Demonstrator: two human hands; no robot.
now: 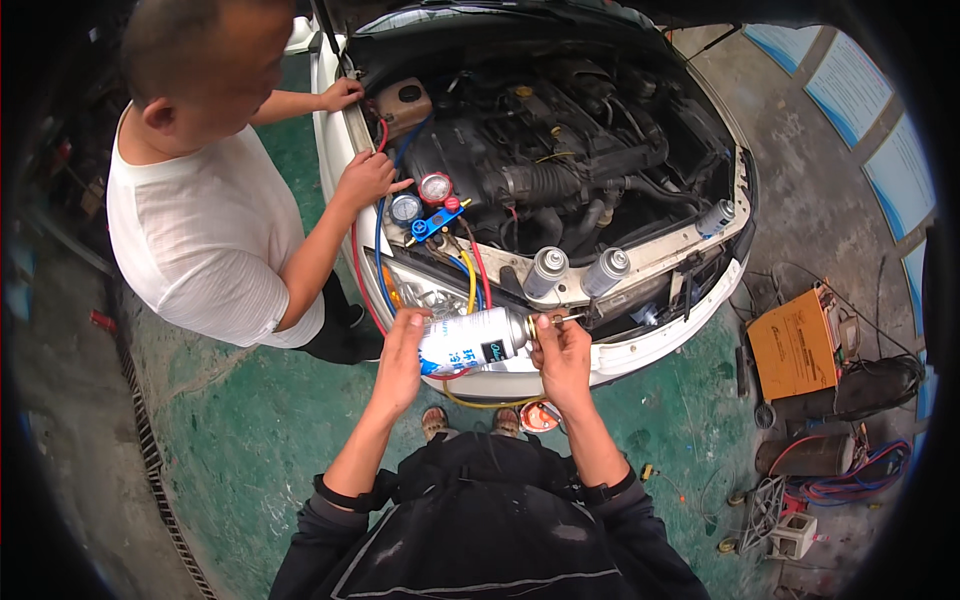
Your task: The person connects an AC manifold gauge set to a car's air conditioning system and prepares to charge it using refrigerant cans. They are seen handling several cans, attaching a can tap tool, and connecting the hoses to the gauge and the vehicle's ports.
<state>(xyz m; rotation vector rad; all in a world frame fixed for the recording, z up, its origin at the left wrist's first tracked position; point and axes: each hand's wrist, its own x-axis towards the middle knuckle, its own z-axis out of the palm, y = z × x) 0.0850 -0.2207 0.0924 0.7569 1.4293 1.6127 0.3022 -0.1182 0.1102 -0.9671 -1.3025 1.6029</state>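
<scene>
White, the car (pixel 650 358) is overlapped along its front edge by a can (pixel 465 340) held crosswise, its base end gripped by the left hand (pixel 403 350) and, by the right hand (pixel 563 355), a small brass-coloured fitting (pixel 531 330) pinched at its top.

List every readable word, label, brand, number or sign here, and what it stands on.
Held can: blue characters and a dark label, partly legible; wording not copied here.
Three other cans: print too small to read.
Two gauges: dial marks too small.
Blue-and-white posters: text too small.
Orange box: print too blurred.
</scene>
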